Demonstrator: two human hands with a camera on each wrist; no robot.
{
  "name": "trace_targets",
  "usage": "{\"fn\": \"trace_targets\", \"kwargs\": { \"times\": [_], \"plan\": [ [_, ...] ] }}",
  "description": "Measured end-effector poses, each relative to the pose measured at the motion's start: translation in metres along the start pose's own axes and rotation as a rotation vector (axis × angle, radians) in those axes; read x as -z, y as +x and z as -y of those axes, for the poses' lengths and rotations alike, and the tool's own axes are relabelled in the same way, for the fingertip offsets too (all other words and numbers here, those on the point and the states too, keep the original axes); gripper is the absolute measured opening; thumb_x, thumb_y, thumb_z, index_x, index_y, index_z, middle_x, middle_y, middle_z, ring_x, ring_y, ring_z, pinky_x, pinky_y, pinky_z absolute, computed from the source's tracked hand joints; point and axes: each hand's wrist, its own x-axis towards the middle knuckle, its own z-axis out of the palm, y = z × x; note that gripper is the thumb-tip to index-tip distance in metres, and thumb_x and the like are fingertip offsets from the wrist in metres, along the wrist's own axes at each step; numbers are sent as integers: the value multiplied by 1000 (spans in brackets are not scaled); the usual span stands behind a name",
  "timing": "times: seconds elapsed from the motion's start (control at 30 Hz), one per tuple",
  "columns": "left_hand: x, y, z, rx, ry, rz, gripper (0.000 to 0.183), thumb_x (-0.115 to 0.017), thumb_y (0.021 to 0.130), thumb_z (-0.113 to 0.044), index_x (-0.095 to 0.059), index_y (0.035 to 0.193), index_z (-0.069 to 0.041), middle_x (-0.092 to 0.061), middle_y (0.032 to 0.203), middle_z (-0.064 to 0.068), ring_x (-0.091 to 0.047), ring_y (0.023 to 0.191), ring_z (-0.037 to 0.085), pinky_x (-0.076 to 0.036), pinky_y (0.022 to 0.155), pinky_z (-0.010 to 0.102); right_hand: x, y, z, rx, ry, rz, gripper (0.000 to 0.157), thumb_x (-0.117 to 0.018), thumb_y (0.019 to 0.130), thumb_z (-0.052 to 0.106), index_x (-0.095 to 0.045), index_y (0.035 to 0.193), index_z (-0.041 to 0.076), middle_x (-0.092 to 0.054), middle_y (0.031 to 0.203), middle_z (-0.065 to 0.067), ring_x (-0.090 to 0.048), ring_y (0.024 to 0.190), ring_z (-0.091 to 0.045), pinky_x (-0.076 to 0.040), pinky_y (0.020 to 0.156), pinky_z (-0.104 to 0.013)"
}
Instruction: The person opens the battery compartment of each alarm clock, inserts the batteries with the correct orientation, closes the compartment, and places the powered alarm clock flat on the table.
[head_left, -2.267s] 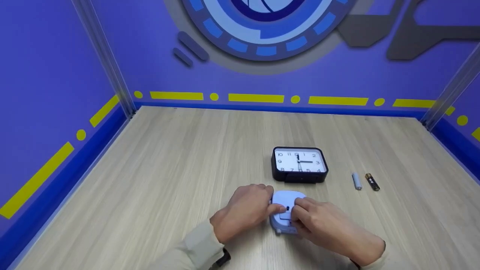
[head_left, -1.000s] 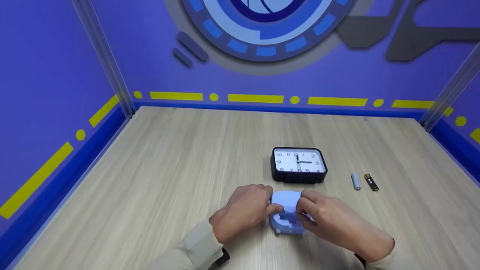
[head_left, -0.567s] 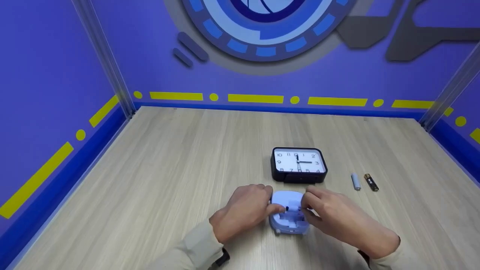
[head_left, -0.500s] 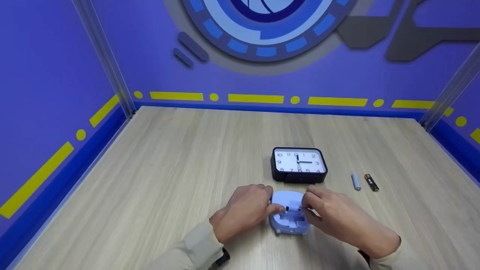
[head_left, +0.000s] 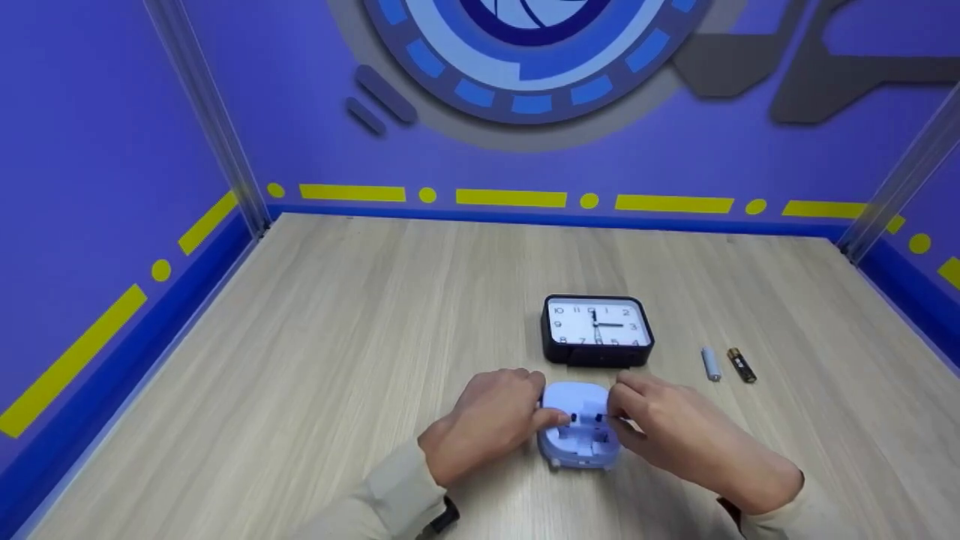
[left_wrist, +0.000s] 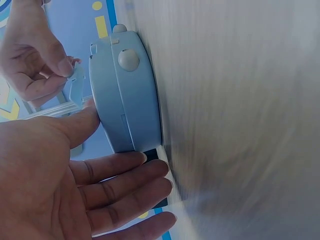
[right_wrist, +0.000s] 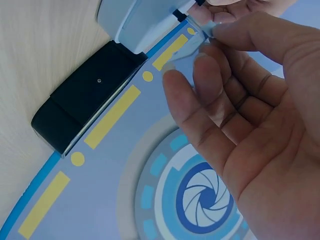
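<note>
A small light-blue alarm clock (head_left: 574, 394) lies face down on the wooden table, its battery compartment (head_left: 589, 435) uncovered with no battery visible inside. My left hand (head_left: 491, 416) steadies it from the left, thumb over the back and index finger against the side, as the left wrist view shows. At the clock's right edge, my right hand (head_left: 664, 424) pinches the thin light-blue battery cover (left_wrist: 77, 91) between thumb and fingers. In the right wrist view, part of the battery cover (right_wrist: 189, 49) shows between the fingertips.
A black rectangular clock (head_left: 598, 322) lies face up just beyond the hands. To its right are a pale battery (head_left: 711, 364) and a black-and-gold battery (head_left: 742, 365), side by side. Blue-purple panels (head_left: 480, 165) enclose the table's back and sides.
The battery cover has come off the light-blue clock, exposing the compartment. My right hand has shifted right and slightly up with it, while my left hand stays in place.
</note>
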Motion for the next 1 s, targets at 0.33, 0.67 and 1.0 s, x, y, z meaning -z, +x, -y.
{"fn": "trace_targets", "kwargs": {
  "times": [0.33, 0.67, 1.0],
  "plan": [
    [1, -2, -1, -19, 22, -26, 43, -69, 100, -55, -64, 92, -12, -57, 77, -3, -50, 67, 10, -45, 60, 32, -3, -2, -5, 23, -11, -32, 36, -86, 75, -6, -59, 83, 16, -51, 81, 10, -45, 66, -2, -43, 52, -24],
    [0, -1, 0, -7, 33, -7, 44, -68, 101, -55, -66, 97, -11, -58, 78, -3, -51, 68, 11, -46, 61, 32, 5, -2, -9, -14, 1, 28, 34, -84, 77, -7, -60, 83, 16, -53, 81, 10, -48, 67, -3, -46, 55, -26],
    [-1, 0, 0, -2, 17, 3, 44, -67, 101, -54, -67, 99, -11, -58, 79, -3, -51, 69, 11, -48, 64, 33, 13, -4, -18, -75, 25, 96, 33, -82, 81, -7, -59, 82, 17, -54, 81, 11, -49, 67, -2, -46, 56, -27]
  ]
}}
